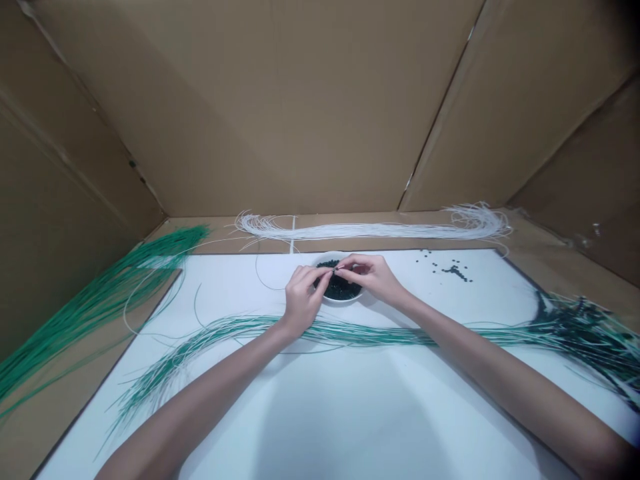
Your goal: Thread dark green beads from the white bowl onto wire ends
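The left hand (303, 299) and right hand (370, 277) meet over a small white bowl (343, 301), both closed to a tight pinch; their fingertips (340, 267) nearly touch, and what they hold is too small to tell from this view, though it looks like a dark bead on a thin strand. The bowl is nearly full of dark beads (339, 289); working right above it is sound, since the pinch stays low and centred over the beads; a few loose beads (453, 271) lie on the white board (320, 413) to the right; a bundle of thin green-and-white strands (350, 332) runs across the board under both wrists, its right end thick with dark beads (575, 327); white strands (370, 231) lie beyond the board, and green ones (100, 313) lie to the left.
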The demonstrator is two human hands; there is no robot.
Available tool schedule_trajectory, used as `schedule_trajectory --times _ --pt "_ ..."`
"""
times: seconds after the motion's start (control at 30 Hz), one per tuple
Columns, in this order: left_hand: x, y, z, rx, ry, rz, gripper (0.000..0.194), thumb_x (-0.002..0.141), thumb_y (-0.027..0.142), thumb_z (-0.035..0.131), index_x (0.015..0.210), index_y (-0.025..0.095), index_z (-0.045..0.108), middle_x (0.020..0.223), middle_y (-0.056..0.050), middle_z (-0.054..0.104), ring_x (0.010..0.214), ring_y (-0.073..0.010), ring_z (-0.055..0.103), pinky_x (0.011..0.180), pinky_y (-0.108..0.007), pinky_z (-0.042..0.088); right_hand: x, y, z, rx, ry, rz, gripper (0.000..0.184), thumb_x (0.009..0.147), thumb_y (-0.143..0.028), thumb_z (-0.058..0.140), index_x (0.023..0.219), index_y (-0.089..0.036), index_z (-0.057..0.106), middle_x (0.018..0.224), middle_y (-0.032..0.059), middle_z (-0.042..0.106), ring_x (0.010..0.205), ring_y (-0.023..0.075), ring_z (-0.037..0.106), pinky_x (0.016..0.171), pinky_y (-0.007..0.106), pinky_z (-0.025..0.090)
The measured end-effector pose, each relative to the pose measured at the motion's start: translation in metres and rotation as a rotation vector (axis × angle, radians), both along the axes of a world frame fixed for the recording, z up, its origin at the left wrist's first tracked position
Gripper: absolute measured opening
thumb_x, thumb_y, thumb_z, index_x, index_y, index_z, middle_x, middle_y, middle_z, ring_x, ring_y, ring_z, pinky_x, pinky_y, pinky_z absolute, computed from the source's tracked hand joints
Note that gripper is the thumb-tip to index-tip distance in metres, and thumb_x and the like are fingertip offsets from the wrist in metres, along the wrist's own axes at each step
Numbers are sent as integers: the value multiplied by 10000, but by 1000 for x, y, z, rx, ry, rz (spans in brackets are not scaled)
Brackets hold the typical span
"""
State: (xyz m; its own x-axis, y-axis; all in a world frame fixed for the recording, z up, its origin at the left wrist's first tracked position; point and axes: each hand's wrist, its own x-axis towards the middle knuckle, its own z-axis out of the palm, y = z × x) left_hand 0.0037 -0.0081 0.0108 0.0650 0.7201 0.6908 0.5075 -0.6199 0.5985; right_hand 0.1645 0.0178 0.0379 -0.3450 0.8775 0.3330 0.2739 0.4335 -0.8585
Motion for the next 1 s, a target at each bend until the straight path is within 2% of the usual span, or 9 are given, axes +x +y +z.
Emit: schedule_trajectory --times 0.17,0.53,0.7,0.87,1.0 --pt "0 0 0 1 0 -2 127 794 232 511 851 191 617 770 -20 615 701 -116 503 644 -242 409 1 0 -1 -20 45 8 248 675 -344 608 821 -146 634 778 50 634 680 139 570 577 243 468" --pt "1 -1 1 -7 3 -4 121 788 228 520 838 184 621 763 -21 620 697 -114 505 652 -239 411 1 0 -3 -66 68 3 250 654 -362 628 767 -140 651 740 41 636 584 114 551 561 245 472" --pt "1 -1 1 -4 13 0 123 785 229 524 832 183 628 757 -24 619 697 -116 508 659 -243 418 1 1 -5 -80 95 18 256 653 -370 625 772 -145 652 766 47 638 631 133 570 562 252 491" --pt "1 0 0 7 6 -29 148 786 216 519 880 193 632 764 -26 632 709 -122 520 681 -257 432 0 2 -6 -81 116 1 255 633 -364 642 750 -138 630 717 40 617 644 140 568 537 247 492" --pt "1 -2 0 -9 -7 -64 199 795 198 493 950 195 618 799 -38 616 750 -128 525 699 -263 437 0 2 -6 -50 64 -1 257 635 -371 636 739 -135 632 722 41 626 628 131 563 584 260 482"
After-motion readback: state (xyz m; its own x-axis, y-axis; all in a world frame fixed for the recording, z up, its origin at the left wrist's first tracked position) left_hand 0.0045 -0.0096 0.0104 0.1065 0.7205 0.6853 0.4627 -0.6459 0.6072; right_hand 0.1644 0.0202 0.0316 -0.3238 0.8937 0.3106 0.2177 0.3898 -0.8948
